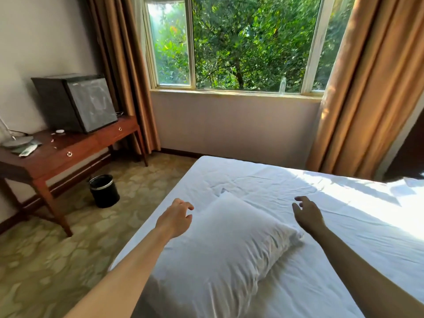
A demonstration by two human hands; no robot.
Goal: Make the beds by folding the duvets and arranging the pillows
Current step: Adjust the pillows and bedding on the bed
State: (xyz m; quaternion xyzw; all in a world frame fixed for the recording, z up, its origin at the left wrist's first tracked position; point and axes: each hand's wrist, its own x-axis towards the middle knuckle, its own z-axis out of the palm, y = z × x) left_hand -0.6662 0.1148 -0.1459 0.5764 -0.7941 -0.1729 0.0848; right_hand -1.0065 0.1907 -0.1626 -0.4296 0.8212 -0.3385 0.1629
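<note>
- I see the plump white fabric pillow (pixel 226 246) lying at an angle on the near left part of the white-sheeted bed (pixel 321 260).
- My left hand (pixel 176 218) hovers at its left, fingers loosely curled, holding nothing.
- My right hand (pixel 306 214) hovers at its right, fingers relaxed, holding nothing.

You've got a wrinkled white cloth pillow (pixel 226 244) on matt creased sheets (pixel 321 226), beside a glossy wooden desk (pixel 75 154).

White pillow (pixel 226 244) on white bed (pixel 344 226), tan curtains (pixel 367 88), black bin (pixel 104 191) (chrome rim), red-brown desk (pixel 68 154).
</note>
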